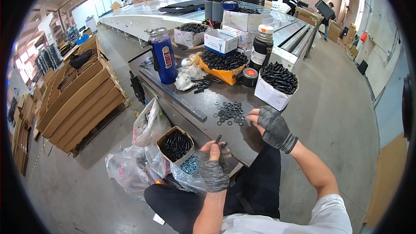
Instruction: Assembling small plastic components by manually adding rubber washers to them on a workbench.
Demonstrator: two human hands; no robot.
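My left hand (213, 167), in a grey fingerless glove, is closed around black bolts (218, 138). Their ends stick up past the thumb; how many lie in the palm is hidden. My right hand (277, 128), gloved the same way, hovers at the right edge of a loose pile of black washers (229, 112) on the dark table (232, 136). Its fingers are curved and slightly apart, and I make out nothing between them. Just left of my left hand stands an open carton of black bolts (175, 144), with a bag of bluish screws (189, 166) beside it.
Farther back on the table are a white box of black bolts (276, 82), an orange-sided box of bolts (223, 66), a dark bottle (261, 47), a small round tin (249, 78) and a blue bottle (163, 56). A metal bar (186, 105) lies along the left edge. Stacked cardboard (82, 99) stands left.
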